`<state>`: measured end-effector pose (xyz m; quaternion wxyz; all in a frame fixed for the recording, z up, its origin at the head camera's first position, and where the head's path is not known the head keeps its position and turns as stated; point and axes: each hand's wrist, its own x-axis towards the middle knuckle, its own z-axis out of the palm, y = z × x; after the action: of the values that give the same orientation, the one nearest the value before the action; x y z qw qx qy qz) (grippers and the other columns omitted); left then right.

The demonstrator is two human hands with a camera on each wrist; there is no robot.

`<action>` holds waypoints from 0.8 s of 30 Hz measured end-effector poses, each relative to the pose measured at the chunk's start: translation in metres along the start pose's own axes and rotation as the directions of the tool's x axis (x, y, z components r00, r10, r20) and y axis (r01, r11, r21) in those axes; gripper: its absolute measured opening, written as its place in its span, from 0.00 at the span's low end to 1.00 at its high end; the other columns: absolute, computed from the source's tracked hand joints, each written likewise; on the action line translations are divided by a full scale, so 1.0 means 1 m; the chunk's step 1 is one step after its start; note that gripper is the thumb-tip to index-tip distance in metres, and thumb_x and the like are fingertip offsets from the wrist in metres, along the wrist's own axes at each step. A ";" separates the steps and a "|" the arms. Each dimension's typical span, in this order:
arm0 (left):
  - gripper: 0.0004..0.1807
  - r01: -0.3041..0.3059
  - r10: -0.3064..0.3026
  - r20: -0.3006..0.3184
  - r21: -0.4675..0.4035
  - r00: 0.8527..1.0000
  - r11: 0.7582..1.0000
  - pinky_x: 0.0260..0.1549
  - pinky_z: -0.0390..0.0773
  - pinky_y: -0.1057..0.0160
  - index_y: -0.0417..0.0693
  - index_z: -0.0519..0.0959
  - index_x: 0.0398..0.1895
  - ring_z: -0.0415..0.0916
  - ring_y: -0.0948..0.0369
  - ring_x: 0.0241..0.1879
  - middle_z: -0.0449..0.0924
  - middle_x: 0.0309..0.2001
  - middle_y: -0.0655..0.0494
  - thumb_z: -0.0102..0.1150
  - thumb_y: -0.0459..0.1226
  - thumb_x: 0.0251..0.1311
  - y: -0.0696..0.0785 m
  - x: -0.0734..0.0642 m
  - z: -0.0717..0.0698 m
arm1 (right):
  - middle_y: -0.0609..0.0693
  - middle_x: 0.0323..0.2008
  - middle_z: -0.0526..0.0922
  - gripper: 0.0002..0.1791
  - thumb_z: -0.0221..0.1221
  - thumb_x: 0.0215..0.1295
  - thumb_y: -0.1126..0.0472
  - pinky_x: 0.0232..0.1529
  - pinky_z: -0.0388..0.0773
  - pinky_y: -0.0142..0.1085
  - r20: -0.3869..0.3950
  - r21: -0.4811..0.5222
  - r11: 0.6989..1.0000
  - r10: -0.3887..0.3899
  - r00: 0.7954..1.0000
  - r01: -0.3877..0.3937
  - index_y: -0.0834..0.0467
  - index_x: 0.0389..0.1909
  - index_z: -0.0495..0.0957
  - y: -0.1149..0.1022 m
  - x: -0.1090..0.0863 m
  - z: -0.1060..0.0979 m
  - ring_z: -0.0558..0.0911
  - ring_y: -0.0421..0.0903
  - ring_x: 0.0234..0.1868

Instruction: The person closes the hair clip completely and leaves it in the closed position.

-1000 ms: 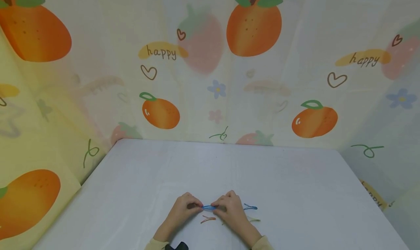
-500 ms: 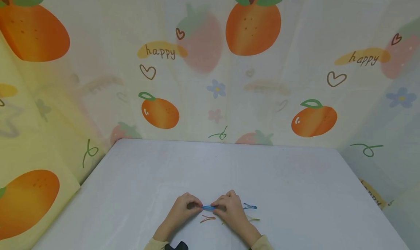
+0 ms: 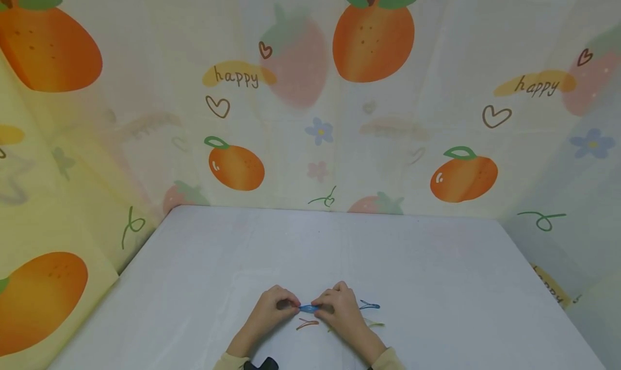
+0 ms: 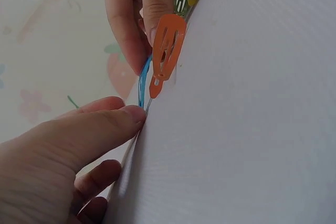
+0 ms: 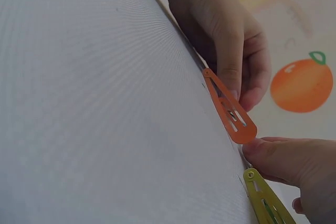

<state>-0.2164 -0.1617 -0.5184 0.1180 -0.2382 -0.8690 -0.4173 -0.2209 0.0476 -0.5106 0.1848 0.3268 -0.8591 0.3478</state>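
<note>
A blue snap hair clip (image 3: 308,308) is stretched between both hands just above the white table. My left hand (image 3: 271,308) pinches its left end between thumb and index finger. At the other end, the thumb and fingertips of my right hand (image 3: 342,310) pinch it. From the left wrist the blue clip (image 4: 142,85) looks thin and slightly bowed, seen edge-on. An orange hair clip (image 3: 308,324) lies on the table nearer the body, its halves apart; in the right wrist view the orange clip (image 5: 231,108) hides the blue one.
Right of the right hand lies another blue clip (image 3: 370,305), with a yellow clip (image 3: 377,324) partly behind the wrist. A green clip (image 4: 181,1) shows in the left wrist view. The white table (image 3: 436,273) meets a fruit-printed curtain (image 3: 286,159) at the back.
The blue clip between the fingertips has tilted a little and shows a broader face. Both hands keep their place, and the other clips lie as before.
</note>
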 end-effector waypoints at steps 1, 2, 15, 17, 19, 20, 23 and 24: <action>0.05 -0.003 0.003 -0.004 -0.001 1.000 1.000 0.30 0.69 0.66 0.52 0.81 0.23 0.68 0.68 0.29 0.75 0.26 0.68 0.68 0.33 0.43 0.000 0.000 0.000 | 0.37 0.28 0.79 0.09 0.69 0.40 0.58 0.31 0.57 0.31 0.003 -0.002 1.000 0.003 1.000 -0.003 0.51 0.27 0.84 0.000 0.000 0.000 0.61 0.35 0.30; 0.05 -0.005 0.005 -0.006 -0.005 1.000 1.000 0.30 0.69 0.66 0.52 0.81 0.23 0.68 0.68 0.28 0.75 0.26 0.68 0.68 0.33 0.43 0.001 0.000 0.000 | 0.36 0.28 0.79 0.09 0.68 0.41 0.58 0.30 0.57 0.31 0.007 -0.005 1.000 0.005 1.000 -0.005 0.52 0.27 0.84 0.000 0.000 0.000 0.62 0.36 0.30; 0.05 0.006 -0.006 0.003 -0.026 1.000 1.000 0.26 0.68 0.68 0.53 0.82 0.21 0.65 0.70 0.25 0.68 0.23 0.72 0.68 0.34 0.41 0.002 -0.001 0.000 | 0.37 0.29 0.78 0.09 0.68 0.43 0.59 0.31 0.58 0.31 0.037 -0.039 0.999 -0.001 0.999 0.003 0.53 0.29 0.84 0.001 -0.001 0.001 0.63 0.37 0.31; 0.05 0.010 -0.010 0.005 -0.026 1.000 1.000 0.26 0.68 0.68 0.53 0.82 0.21 0.65 0.70 0.25 0.68 0.22 0.72 0.68 0.34 0.41 0.003 0.000 -0.001 | 0.37 0.29 0.78 0.09 0.68 0.43 0.59 0.30 0.58 0.30 0.037 -0.045 0.999 -0.010 0.999 0.012 0.53 0.29 0.84 0.001 -0.001 0.001 0.63 0.37 0.31; 0.05 0.017 -0.017 0.009 -0.023 1.000 1.000 0.26 0.68 0.68 0.53 0.82 0.21 0.65 0.70 0.25 0.68 0.22 0.72 0.68 0.34 0.41 0.003 0.000 -0.001 | 0.38 0.29 0.78 0.09 0.68 0.43 0.59 0.31 0.58 0.30 0.042 -0.052 0.999 -0.012 0.999 0.014 0.53 0.29 0.83 0.002 -0.001 0.001 0.63 0.37 0.31; 0.05 0.018 -0.018 0.011 -0.023 1.000 1.000 0.26 0.68 0.68 0.53 0.82 0.21 0.65 0.70 0.25 0.68 0.22 0.72 0.68 0.34 0.41 0.003 0.000 -0.001 | 0.38 0.29 0.78 0.09 0.68 0.43 0.59 0.31 0.58 0.30 0.043 -0.054 0.998 -0.011 0.999 0.013 0.53 0.29 0.83 0.002 -0.001 0.002 0.63 0.37 0.32; 0.05 0.015 -0.014 0.014 -0.017 1.000 1.000 0.26 0.68 0.68 0.54 0.82 0.21 0.65 0.70 0.25 0.67 0.22 0.72 0.68 0.34 0.42 0.003 0.001 -0.001 | 0.38 0.29 0.78 0.09 0.67 0.44 0.59 0.31 0.59 0.31 0.049 -0.060 0.998 -0.005 0.999 0.008 0.53 0.30 0.83 0.002 -0.001 0.002 0.63 0.37 0.32; 0.05 0.010 -0.010 0.013 -0.014 1.000 1.000 0.26 0.68 0.68 0.54 0.82 0.21 0.65 0.70 0.25 0.67 0.22 0.72 0.68 0.34 0.42 0.003 0.001 -0.001 | 0.38 0.29 0.78 0.09 0.67 0.44 0.59 0.31 0.59 0.31 0.052 -0.061 0.998 -0.003 0.999 0.006 0.53 0.30 0.83 0.002 -0.001 0.002 0.63 0.37 0.32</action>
<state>-0.2156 -0.1609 -0.5154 0.1086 -0.2374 -0.8680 -0.4224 -0.2222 0.0475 -0.5139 0.1731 0.3317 -0.8732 0.3122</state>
